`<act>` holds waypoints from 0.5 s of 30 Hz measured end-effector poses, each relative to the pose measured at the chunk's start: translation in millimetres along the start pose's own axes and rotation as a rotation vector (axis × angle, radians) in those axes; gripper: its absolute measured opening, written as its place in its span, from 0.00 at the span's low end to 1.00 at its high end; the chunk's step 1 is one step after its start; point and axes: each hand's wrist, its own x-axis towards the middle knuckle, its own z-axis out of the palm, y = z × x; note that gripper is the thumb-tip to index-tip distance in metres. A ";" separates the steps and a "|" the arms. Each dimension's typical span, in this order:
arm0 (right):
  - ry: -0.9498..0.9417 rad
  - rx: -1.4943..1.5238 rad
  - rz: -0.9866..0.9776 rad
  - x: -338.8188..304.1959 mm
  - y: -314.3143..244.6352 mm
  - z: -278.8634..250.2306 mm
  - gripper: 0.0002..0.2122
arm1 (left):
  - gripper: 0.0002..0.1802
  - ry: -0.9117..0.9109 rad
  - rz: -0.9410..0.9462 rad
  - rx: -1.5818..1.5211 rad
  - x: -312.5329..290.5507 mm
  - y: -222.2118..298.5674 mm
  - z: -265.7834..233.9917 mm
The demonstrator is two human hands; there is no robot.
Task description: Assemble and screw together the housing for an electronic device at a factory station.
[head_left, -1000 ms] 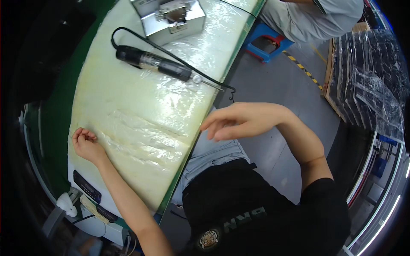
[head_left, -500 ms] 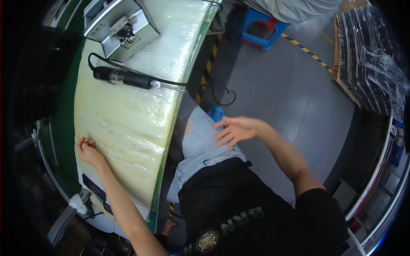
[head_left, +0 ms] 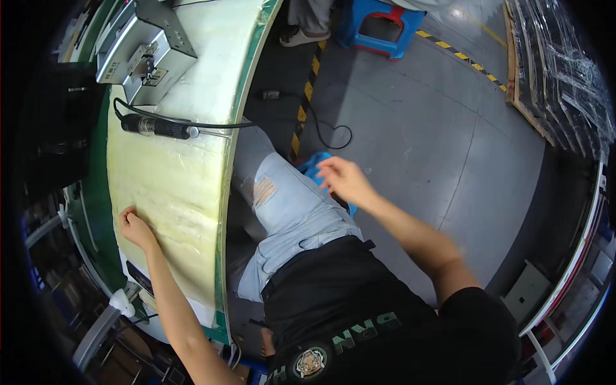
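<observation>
My left hand (head_left: 133, 228) rests on the yellowish, plastic-covered mat (head_left: 170, 176) of the workbench, near its far left edge. Its fingers are curled in, with nothing visible in them. Beside that wrist lies a dark, flat, phone-like object (head_left: 139, 276), partly behind my forearm. My right hand (head_left: 346, 183) hangs in the air off the bench, above my jeans and a blue seat. Its fingers are loosely bent and somewhat apart, and no object shows in them. A black corded electric screwdriver (head_left: 154, 126) lies on the mat beyond my left hand, touched by neither hand.
A silver metal fixture (head_left: 151, 61) stands at the bench's far end. A black cable (head_left: 333, 144) trails over the grey floor near yellow-black tape. Further off are a blue stool (head_left: 378, 29), another person's shoe (head_left: 305, 36) and a plastic-wrapped stack (head_left: 561, 70) at the right.
The view has shifted, so the bench sits further left. My right hand has turned, its spread fingers now bent inward. My left hand stays on the mat with fingers curled.
</observation>
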 end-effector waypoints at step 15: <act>-0.709 0.726 0.517 -9.1 41.0 -77.5 0.32 | 0.15 -0.081 0.021 0.283 7.6 -2.4 0.7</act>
